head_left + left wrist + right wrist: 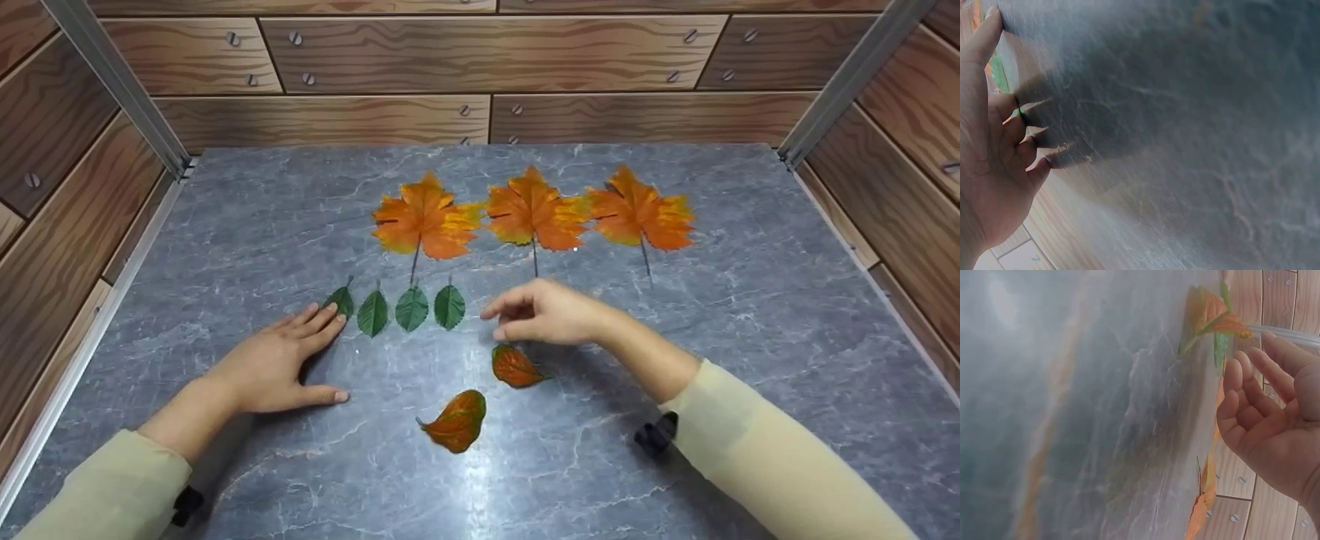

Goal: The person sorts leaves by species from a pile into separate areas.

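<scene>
Several small green leaves stand in a short row on the table, stems pointing away. Fingertips of my left hand (274,364) rest on the leftmost green leaf (340,300), with the thumb spread aside. Just right of the row's rightmost green leaf (450,307), my right hand (556,311) is held with loosely bent fingers and nothing between them. Directly below it lies a red-orange leaf (515,366) with a green edge. A second red-orange leaf (456,421) lies nearer to me, its stem toward the left. In the right wrist view, the right hand (1275,405) shows an empty palm.
Three orange maple leaves, left (426,217), middle (534,214) and right (639,214), form a row farther back, stems toward me. The grey marbled table (247,217) is bordered by wood-patterned walls (487,56) and metal side posts (124,82).
</scene>
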`<move>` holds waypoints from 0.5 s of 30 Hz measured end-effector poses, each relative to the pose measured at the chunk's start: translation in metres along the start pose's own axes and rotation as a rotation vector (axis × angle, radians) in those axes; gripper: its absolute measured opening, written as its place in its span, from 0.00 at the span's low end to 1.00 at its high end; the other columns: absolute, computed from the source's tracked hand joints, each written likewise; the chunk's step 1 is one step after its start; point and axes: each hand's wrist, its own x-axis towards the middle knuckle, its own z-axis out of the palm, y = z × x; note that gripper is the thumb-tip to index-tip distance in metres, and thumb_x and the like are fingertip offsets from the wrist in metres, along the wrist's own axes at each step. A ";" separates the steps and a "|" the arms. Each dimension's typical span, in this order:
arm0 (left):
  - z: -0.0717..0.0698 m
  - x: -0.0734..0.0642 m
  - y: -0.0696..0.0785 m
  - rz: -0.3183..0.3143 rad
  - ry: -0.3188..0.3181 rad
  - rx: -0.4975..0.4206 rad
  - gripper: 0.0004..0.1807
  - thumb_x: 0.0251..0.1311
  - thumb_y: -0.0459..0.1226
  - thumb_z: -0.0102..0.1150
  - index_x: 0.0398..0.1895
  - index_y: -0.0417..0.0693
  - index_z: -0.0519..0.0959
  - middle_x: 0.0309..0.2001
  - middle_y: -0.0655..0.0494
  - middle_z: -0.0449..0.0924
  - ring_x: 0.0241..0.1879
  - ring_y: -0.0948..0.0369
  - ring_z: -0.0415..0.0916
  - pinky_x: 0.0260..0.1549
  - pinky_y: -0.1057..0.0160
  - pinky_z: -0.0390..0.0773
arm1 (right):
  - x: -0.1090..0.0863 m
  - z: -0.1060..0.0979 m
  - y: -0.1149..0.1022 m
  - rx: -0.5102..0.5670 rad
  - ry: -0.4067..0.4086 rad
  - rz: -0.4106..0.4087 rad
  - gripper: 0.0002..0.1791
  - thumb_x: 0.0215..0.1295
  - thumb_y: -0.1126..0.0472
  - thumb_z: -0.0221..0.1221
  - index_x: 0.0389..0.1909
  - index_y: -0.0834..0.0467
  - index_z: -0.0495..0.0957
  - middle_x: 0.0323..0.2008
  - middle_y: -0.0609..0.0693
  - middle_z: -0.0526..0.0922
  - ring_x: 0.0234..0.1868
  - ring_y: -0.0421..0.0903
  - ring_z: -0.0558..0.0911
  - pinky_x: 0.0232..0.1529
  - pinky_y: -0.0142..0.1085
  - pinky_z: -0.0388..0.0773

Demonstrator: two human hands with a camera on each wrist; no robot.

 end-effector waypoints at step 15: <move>0.000 -0.001 0.000 -0.001 0.003 -0.010 0.60 0.63 0.75 0.55 0.85 0.43 0.58 0.84 0.43 0.52 0.82 0.39 0.49 0.76 0.35 0.57 | -0.020 0.007 -0.001 -0.086 -0.048 -0.019 0.21 0.74 0.55 0.68 0.64 0.56 0.85 0.42 0.44 0.89 0.43 0.41 0.86 0.49 0.41 0.84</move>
